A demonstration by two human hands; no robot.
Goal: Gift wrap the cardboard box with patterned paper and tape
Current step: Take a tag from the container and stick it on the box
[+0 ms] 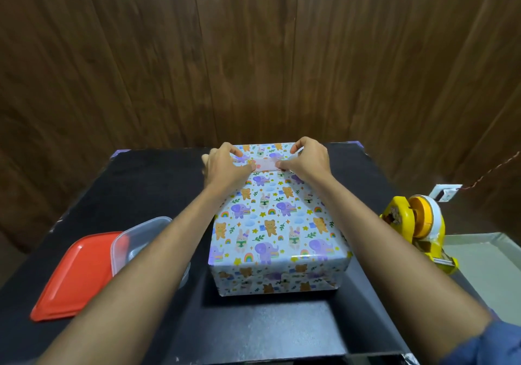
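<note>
The box, covered in pale paper printed with bears, elephants, rabbits and rainbows, stands in the middle of the black table. A short strip of clear tape stretches across the far part of its top. My left hand pinches the strip's left end and my right hand pinches its right end, both resting on the paper near the far edge. The box's far side is hidden from view.
A yellow tape dispenser stands at the table's right edge. At the left lie a red lid and a clear plastic container, partly under my left forearm. A wood-panel wall rises right behind the table.
</note>
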